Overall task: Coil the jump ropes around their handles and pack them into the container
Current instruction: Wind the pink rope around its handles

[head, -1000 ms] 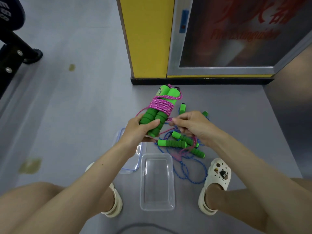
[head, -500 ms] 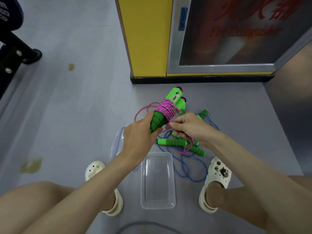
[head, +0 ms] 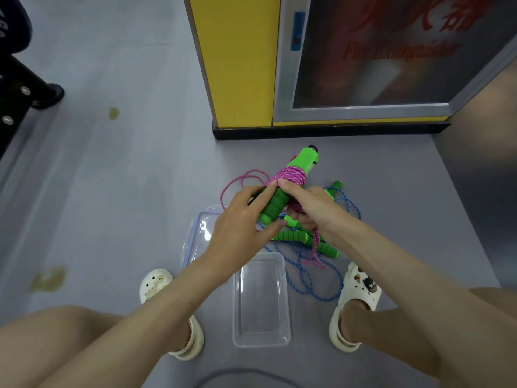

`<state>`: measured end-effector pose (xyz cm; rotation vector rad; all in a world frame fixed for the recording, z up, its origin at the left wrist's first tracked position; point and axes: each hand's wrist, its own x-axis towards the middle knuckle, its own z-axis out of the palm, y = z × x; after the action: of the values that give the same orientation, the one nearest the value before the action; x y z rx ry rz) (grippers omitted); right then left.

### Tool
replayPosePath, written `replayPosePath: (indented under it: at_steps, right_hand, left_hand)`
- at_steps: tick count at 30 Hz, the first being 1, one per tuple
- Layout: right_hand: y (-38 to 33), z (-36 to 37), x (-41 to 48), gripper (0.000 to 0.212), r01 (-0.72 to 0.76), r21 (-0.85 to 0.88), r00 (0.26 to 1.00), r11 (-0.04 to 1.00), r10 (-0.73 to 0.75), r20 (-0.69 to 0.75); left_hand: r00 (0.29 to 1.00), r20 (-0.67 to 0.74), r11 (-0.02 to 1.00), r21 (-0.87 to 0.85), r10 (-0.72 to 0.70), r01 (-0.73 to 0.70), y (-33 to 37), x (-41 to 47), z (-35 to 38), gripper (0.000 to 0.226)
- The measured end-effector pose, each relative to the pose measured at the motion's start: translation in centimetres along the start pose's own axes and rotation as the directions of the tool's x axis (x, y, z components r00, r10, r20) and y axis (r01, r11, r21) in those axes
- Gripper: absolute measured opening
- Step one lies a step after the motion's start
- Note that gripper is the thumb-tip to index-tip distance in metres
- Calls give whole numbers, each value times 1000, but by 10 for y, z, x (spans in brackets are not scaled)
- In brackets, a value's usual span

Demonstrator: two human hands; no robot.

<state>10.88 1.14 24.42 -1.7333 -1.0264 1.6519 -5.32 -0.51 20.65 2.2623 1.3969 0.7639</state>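
Nearest, on the grey floor between the feet: clear container [head: 261, 341], open, with its lid [head: 195, 233] lying just beyond to the left, partly under the forearm. Just right of the container, blue jump rope [head: 326, 249], uncoiled, cord sprawled in loops and handles in a loose heap.

Above that heap, held off the floor: pink jump rope [head: 291, 176], wound in a thick band round the upper half of its paired foam handles [head: 275, 205], with a slack loop out to the left and a tail dangling below the right hand. Left hand [head: 237, 228] released, fingers stretched along the handles, forefinger against the lower edge of the coil, thumb by the handle ends. Right hand [head: 319, 214] curled round the bundle from below, forefinger pressing the edge of the windings. Farthest, yellow cabinet [head: 237, 65] at the wall.

Probably light, all of it. Ribbed, grippy-looking foam, so best taken low on the handles, below the windings. Braided cord limp and a little springy, likely to loosen once unpinned. Worth pinning the outermost turn with a fingertip and tucking the tail under before lowering into the container.
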Motion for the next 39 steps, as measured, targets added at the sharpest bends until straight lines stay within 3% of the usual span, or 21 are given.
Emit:
replayPosePath:
  at_steps: [2, 3, 6, 8, 10, 12, 17, 19, 21, 23, 28, 32, 39]
  right_hand:
    - [0, 0, 2, 48, -6, 30, 1000, 1000, 6, -6]
    - [-1, 0, 3, 49, -2, 40, 1000, 999, 2, 0]
    - [-1, 0, 4, 50, 24, 67, 999, 997, -27, 40]
    - [0, 1, 3, 52, 34, 55, 997, 998, -38, 68]
    - [1, 2, 2, 53, 35, 46, 996, 998, -38, 77]
    - [1, 2, 0, 52, 42, 35, 996, 998, -45, 79]
    - [2, 2, -1, 48, 63, -1, 995, 998, -63, 81]
    - [5, 1, 1, 49, 59, -22, 995, 998, -57, 84]
    - [8, 1, 2, 48, 46, -62, 995, 997, -41, 90]
    - [11, 1, 3, 45, 25, -97, 995, 995, -15, 97]
    - [13, 3, 6, 45, -28, -91, 992, 995, 39, 120]
    - [9, 5, 4, 50, -56, 21, 985, 998, 52, 164]
    - [5, 6, 5, 90, -129, 132, 970, 983, 97, 225]
  left_hand:
    - [981, 95, 941, -281, -169, 190, 6, 5, -5, 59]
    - [953, 141, 860, -410, -268, 302, 8, 8, -8, 55]
    - [760, 417, 438, -636, -498, 636, 8, 15, -17, 49]
    - [652, 616, 220, -630, -442, 745, 6, 15, -21, 41]
    - [646, 648, 173, -639, -404, 749, 5, 14, -21, 36]
    - [669, 585, 193, -669, -459, 718, 3, 16, -21, 33]
    - [739, 419, 373, -667, -528, 645, 4, 17, -24, 12]
    - [791, 312, 521, -617, -526, 590, 3, 16, -22, 14]
    - [858, 191, 729, -460, -476, 507, -1, 14, -19, 24]
    - [898, 122, 840, -320, -423, 439, -2, 12, -17, 36]
    - [940, 25, 929, -149, -340, 340, 5, 9, -15, 44]
    - [969, -46, 968, 52, -244, 247, 5, 7, -14, 46]
    - [993, -111, 943, 332, 48, -9, 2, -1, -7, 64]
